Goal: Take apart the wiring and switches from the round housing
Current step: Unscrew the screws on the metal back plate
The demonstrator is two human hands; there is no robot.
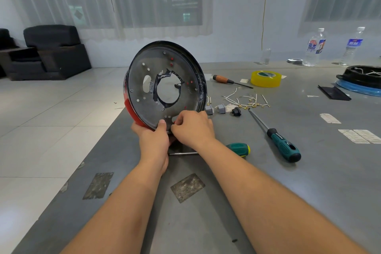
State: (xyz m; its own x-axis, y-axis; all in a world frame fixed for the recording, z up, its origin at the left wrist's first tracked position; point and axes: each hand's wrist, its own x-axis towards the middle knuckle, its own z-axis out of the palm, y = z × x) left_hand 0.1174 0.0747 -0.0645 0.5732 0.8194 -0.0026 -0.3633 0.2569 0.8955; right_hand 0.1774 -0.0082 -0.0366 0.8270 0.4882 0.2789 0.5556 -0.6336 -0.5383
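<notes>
The round housing (pixel 165 84), black with a red rim and a large centre hole, stands on edge at the table's left side, its inner face toward me. My left hand (pixel 153 136) grips its bottom rim, thumb on the inner face. My right hand (pixel 192 125) has its fingers curled at the lower edge beside that thumb, pinching at something small that I cannot make out. To the right of the housing lie two grey switches (pixel 215 108), a black knob part (pixel 236 112) and several white wires (pixel 246 100) with brass terminals.
A green-handled screwdriver (pixel 276 138) lies right of my hands, another (pixel 237 149) under my right wrist. Farther back are a wooden-handled screwdriver (pixel 228 80), a yellow tape roll (pixel 266 78), water bottles (pixel 314 47) and a second black housing (pixel 362 77). The table's edge (pixel 115 121) runs left.
</notes>
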